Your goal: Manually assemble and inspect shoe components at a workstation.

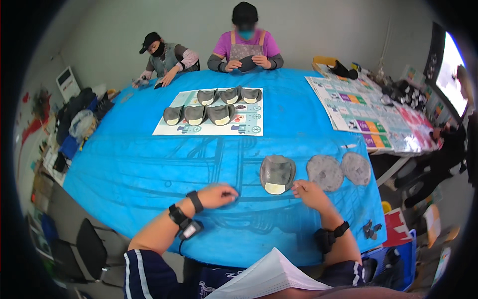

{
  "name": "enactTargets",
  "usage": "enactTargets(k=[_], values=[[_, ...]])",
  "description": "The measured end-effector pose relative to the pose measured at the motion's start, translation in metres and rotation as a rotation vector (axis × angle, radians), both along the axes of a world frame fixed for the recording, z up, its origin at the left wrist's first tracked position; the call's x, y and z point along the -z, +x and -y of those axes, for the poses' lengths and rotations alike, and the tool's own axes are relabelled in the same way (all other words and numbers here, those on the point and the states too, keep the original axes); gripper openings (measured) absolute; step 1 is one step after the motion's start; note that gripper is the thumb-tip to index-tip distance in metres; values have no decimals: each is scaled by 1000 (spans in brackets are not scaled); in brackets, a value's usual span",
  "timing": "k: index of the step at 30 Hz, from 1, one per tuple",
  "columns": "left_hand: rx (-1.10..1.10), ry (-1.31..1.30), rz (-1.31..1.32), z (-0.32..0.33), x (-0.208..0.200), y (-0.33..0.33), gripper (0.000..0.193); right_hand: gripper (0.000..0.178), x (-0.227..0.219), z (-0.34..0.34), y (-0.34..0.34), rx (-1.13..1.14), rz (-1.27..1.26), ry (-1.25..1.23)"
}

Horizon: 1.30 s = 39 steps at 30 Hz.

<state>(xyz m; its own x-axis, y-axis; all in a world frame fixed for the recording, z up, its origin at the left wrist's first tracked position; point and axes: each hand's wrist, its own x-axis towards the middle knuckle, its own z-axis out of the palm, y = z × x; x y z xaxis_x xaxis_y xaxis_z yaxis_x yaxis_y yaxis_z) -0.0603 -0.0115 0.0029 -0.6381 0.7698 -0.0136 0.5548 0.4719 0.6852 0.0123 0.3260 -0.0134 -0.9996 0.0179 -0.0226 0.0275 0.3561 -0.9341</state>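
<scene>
In front of me on the blue-covered table lies a dark grey cupped pad (277, 170) with a pale strip along its near edge. My right hand (309, 194) is at its lower right rim, fingers pinched on the edge. Farther left, my left hand (217, 196) hovers low over the blue cover (149, 164) with its fingers curled in; whether anything small is between them is hidden. Two flat, roundish grey pieces (325, 173) lie just right of the pad, each with a small mark in its middle.
Several similar cupped pads (220, 114) stand in two rows on a printed sheet (244, 130). Across the table a person in purple (246, 50) holds a dark pad; another person (169, 60) works at the far left. Dark scraps (371, 230) lie near the right edge. A second table (348, 107) adjoins.
</scene>
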Motion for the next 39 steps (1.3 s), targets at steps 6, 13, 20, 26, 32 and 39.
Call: enactTargets(k=[6, 13, 20, 26, 32, 39], values=[[-614, 319, 230, 2, 35, -181, 24, 26, -1, -3, -2, 29, -43, 131], [-610, -564, -894, 54, 76, -326, 21, 22, 2, 14, -5, 45, -309, 270], [-976, -103, -305, 20, 49, -317, 14, 18, -1, 17, 0, 58, -291, 297], [-1081, 756, 245, 24, 30, -282, 18, 15, -10, 21, 0, 64, -267, 294], [-886, 782, 446, 24, 20, -165, 10, 14, -7, 16, 0, 99, -279, 302], [-751, 629, 594, 46, -4, -34, 13, 14, -9, 13, -2, 83, -242, 296]])
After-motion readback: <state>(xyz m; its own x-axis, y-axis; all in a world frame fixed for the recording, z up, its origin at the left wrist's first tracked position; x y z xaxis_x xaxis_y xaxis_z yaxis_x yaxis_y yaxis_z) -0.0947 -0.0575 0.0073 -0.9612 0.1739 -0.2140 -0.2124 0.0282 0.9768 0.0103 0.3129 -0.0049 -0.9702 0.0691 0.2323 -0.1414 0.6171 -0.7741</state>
